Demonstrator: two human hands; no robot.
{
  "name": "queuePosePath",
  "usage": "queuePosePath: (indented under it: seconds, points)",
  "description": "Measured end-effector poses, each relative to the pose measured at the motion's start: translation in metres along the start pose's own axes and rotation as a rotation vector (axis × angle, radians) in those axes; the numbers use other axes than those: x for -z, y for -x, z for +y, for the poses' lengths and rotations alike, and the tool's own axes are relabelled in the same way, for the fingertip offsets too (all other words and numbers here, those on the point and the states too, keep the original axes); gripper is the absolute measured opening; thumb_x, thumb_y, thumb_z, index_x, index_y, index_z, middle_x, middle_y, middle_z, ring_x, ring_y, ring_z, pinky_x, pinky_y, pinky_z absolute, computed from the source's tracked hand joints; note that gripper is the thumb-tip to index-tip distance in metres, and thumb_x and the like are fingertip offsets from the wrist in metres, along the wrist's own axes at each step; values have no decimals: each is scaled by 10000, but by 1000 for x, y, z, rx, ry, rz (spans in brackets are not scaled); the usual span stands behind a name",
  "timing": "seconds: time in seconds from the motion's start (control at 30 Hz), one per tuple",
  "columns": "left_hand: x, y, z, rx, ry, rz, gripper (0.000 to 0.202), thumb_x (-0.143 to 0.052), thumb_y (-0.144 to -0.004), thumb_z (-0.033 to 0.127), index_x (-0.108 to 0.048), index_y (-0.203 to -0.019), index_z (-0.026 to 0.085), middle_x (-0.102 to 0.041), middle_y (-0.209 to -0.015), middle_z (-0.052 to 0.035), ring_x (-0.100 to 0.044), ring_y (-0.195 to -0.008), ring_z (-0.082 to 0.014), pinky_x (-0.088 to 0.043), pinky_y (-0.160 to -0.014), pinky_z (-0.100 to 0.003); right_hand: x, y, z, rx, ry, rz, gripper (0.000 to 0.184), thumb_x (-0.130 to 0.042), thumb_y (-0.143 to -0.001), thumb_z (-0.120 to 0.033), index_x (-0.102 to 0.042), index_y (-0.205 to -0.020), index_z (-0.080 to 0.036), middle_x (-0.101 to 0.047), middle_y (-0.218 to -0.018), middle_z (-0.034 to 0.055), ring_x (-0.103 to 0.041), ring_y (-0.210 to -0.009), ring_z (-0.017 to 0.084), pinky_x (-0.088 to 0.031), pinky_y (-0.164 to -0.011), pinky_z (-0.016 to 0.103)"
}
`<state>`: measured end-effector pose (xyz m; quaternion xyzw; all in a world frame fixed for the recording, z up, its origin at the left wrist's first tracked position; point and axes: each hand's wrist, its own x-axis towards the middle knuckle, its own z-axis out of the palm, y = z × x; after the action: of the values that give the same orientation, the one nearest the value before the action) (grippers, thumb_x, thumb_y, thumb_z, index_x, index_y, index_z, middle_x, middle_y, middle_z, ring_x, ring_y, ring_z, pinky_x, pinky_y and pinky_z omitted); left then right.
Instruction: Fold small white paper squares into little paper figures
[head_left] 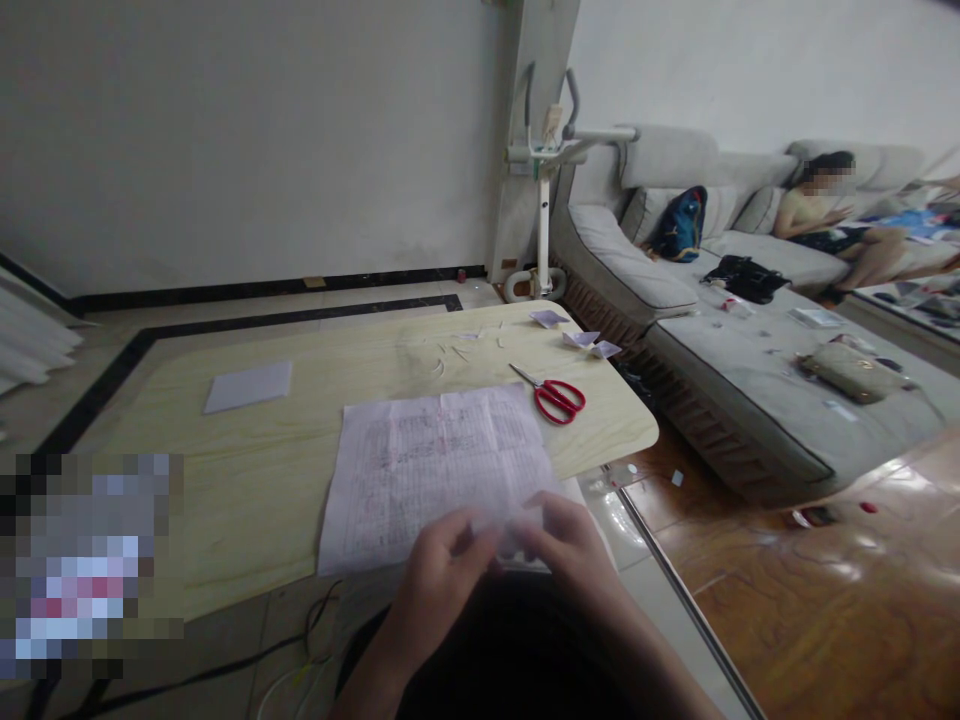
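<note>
My left hand and my right hand meet over the near edge of a large printed sheet. Between their pinched fingertips is a small pale piece of paper, blurred, so its folds cannot be made out. The printed sheet lies flat on the table, creased. Just beyond its right corner rest red-handled scissors, blades pointing away to the left. Several small folded papers stand near the far right edge, among them one folded paper. Thin paper offcuts lie scattered at the far middle.
A white stack of paper lies on the left of the pale wooden table. Cables run on the floor below. To the right is a grey sofa with bags; a person sits at its far end.
</note>
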<state>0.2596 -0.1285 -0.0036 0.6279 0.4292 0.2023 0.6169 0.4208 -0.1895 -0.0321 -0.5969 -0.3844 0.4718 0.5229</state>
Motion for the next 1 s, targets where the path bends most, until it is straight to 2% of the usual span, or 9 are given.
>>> queuePosePath:
  seconds: [0.23,0.43,0.57,0.63,0.77,1.0]
  points:
    - [0,0,-7,2,-58,33,299,-556,-901,407,-615,-713,181,-604,-620,24,-631,-628,-161,-466,-571,-228,-2,2,-8,-27,49,-13,306,-693,-824,-411,-606,-663,-166,-587,-576,-17,-520,-550,127,-379,-514,228]
    - [0,-1,-9,-12,-126,69,336,-551,-889,436,-553,-657,193,-488,-581,51,-524,-575,-131,-413,-514,-204,-3,5,-12,-46,41,-20,311,-679,-820,-422,-602,-667,-162,-545,-587,-26,-504,-567,129,-378,-522,229]
    - [0,-1,-11,-12,-101,99,360,-563,-873,437,-496,-604,207,-449,-550,62,-502,-541,-126,-414,-501,-206,-4,6,-13,-57,28,-21,323,-672,-816,-439,-602,-669,-160,-532,-593,-25,-505,-568,134,-390,-527,239]
    - [-1,-1,-11,-17,-86,93,329,-580,-856,420,-533,-615,202,-480,-557,56,-513,-546,-129,-422,-507,-210,-4,5,-13,-53,32,-27,335,-662,-821,-449,-601,-664,-160,-523,-593,-26,-497,-565,134,-387,-525,242]
    - [-5,0,-9,-20,-85,80,190,-615,-831,367,-680,-802,190,-614,-646,30,-590,-616,-156,-451,-562,-229,-4,5,-12,-29,72,-23,345,-646,-834,-457,-605,-663,-160,-519,-593,-24,-495,-580,139,-385,-536,247]
    - [-2,3,1,33,-131,55,260,-591,-871,424,-706,-858,191,-670,-659,9,-628,-634,-182,-466,-591,-258,-5,6,-13,4,109,-40,325,-614,-870,-425,-590,-669,-171,-501,-618,-23,-476,-611,141,-384,-561,249]
